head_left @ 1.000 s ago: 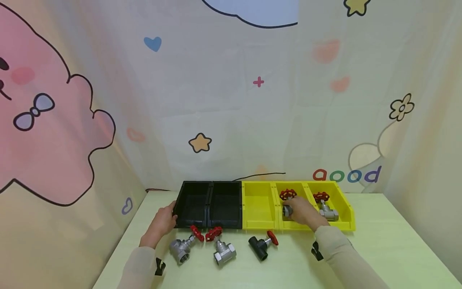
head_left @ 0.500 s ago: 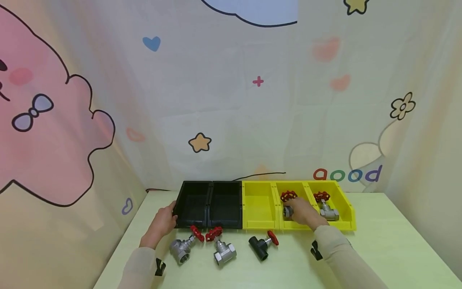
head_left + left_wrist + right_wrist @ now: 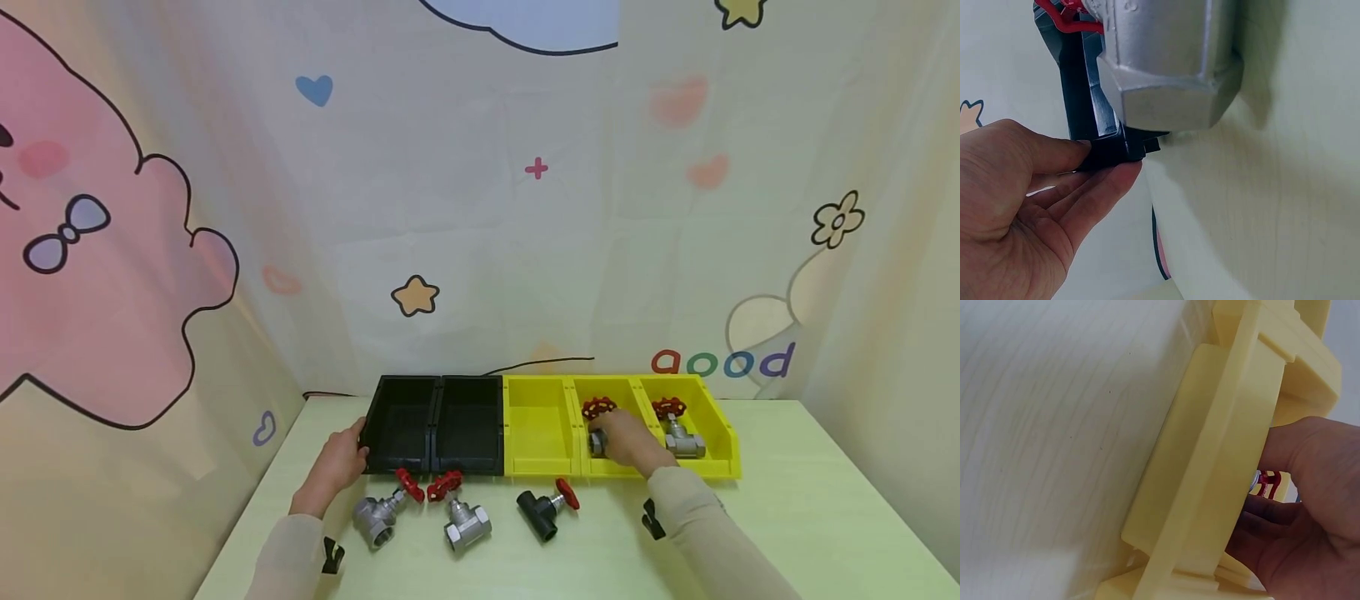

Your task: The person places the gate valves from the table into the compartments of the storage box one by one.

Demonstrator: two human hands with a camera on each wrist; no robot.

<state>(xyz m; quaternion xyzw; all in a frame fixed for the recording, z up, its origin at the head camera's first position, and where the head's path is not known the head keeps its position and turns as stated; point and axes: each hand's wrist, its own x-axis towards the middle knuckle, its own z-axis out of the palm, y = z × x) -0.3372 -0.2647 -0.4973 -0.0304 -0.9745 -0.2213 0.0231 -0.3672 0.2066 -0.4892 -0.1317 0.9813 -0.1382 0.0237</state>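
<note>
1. The left hand point(image 3: 336, 458) pinches the front outer corner of the leftmost black bin point(image 3: 397, 461).
2. The right hand point(image 3: 630, 439) grips a red-handwheel valve point(image 3: 597, 442) inside the middle yellow bin point(image 3: 612, 468).
3. Two metal valves point(image 3: 468, 525) and one black-bodied valve point(image 3: 537, 514) lie on the tabletop point(image 3: 600, 567) before the bins.

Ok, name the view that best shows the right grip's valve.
Head: of the valve, red wheel and one end show past the right grip. Right wrist shows only a sliver inside that grip; left wrist, none.
</note>
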